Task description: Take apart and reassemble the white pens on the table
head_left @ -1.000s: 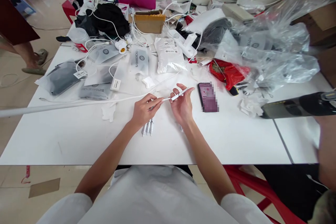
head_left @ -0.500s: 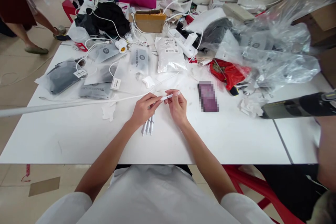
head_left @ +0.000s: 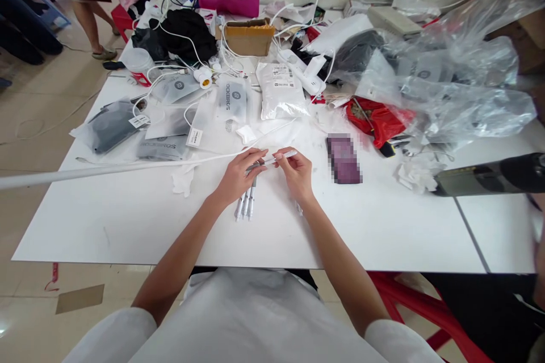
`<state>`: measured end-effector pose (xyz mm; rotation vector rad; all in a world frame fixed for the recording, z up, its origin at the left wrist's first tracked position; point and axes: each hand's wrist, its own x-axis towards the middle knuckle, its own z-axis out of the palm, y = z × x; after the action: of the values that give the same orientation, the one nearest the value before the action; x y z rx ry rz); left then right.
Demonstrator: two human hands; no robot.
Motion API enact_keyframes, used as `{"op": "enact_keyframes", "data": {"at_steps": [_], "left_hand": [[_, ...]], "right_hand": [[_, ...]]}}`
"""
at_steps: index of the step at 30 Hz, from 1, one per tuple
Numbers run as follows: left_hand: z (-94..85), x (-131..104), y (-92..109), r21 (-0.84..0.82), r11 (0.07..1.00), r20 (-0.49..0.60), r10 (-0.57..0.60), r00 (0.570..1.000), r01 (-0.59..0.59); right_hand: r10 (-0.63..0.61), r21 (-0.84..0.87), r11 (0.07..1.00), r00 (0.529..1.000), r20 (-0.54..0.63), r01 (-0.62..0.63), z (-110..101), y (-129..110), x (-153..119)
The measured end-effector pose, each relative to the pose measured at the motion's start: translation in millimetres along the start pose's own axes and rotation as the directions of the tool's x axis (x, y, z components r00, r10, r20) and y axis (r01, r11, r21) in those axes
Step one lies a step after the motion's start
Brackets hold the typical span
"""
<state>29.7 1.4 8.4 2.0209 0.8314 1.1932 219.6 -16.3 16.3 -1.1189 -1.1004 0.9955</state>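
Observation:
A white pen [head_left: 271,161] is held slanting between my two hands above the white table [head_left: 128,221]. My left hand [head_left: 239,177] pinches its lower, greyish end. The fingertips of my right hand [head_left: 296,173] close on the upper end. Several white pens [head_left: 246,204] lie side by side on the table just below my left hand. A small clear item [head_left: 298,209] rests by my right wrist, partly hidden by it. A dark purple phone [head_left: 344,159], pixelated, lies to the right of my hands.
Packaged pouches [head_left: 162,146], a white parcel [head_left: 283,93], a brown box [head_left: 249,38] and cables crowd the back. Clear plastic bags [head_left: 477,96], a red bag [head_left: 372,119] and a dark cylinder [head_left: 489,176] are on the right. A white rod [head_left: 106,171] crosses the left side.
The view has shifted slightly. My right hand has turned further over the pen, and a small clear item now shows by my right wrist. The people at the upper left have moved.

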Motion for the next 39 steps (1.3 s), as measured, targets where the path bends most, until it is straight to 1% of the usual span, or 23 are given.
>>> {"op": "enact_keyframes", "data": {"at_steps": [2,4,8,11,15,18,21,24,28,32,34,37,39], "left_hand": [[0.2,1,1,-0.070,0.997,-0.052,-0.048,0.997,0.045],[0.3,1,2,-0.100,0.993,-0.066,-0.071,0.995,0.064],[1.4,0,2,-0.055,0.998,-0.069,-0.044,0.997,0.040],[3.3,-1,0,-0.013,1.000,-0.061,-0.019,0.998,0.018],[5.4,-2,0,-0.024,0.999,-0.066,-0.024,0.998,0.022],[5.2,0,2,-0.059,0.997,-0.089,-0.047,0.995,0.042],[3.7,2,4,-0.093,0.992,-0.115,-0.090,0.989,0.080],[1.9,4,4,-0.087,0.992,-0.135,-0.101,0.986,0.089],[1.1,3,2,-0.024,0.996,-0.137,-0.083,0.987,0.080],[3.2,1,3,-0.003,0.997,-0.129,-0.072,0.989,0.073],[4.2,0,4,0.001,0.995,-0.118,-0.094,0.988,0.095],[4.6,0,7,0.000,0.986,-0.113,-0.163,0.980,0.164],[4.4,0,7,0.010,0.982,-0.122,-0.188,0.974,0.191]], "right_hand": [[0.008,0.021,1.000,1.000,-0.027,-0.008,-2,3,1],[0.025,0.047,0.999,0.999,-0.035,-0.023,-3,6,1],[0.091,0.078,0.993,0.995,-0.038,-0.088,-2,10,-1],[0.105,0.095,0.990,0.994,-0.036,-0.101,0,12,-2],[0.089,0.086,0.993,0.996,-0.020,-0.087,2,11,-3],[0.053,0.042,0.998,0.999,-0.008,-0.052,2,6,-3],[0.023,0.009,1.000,0.998,0.061,-0.023,1,0,-4],[0.027,0.030,0.999,0.990,0.141,-0.032,2,-1,-5],[0.014,0.066,0.998,0.991,0.136,-0.023,4,3,-5],[0.060,0.070,0.995,0.993,0.105,-0.068,5,4,-5],[0.056,0.082,0.995,0.994,0.096,-0.064,4,2,-4],[0.019,0.136,0.990,0.990,0.140,-0.038,1,-3,-4],[0.000,0.163,0.986,0.987,0.163,-0.027,0,-5,-4]]}}
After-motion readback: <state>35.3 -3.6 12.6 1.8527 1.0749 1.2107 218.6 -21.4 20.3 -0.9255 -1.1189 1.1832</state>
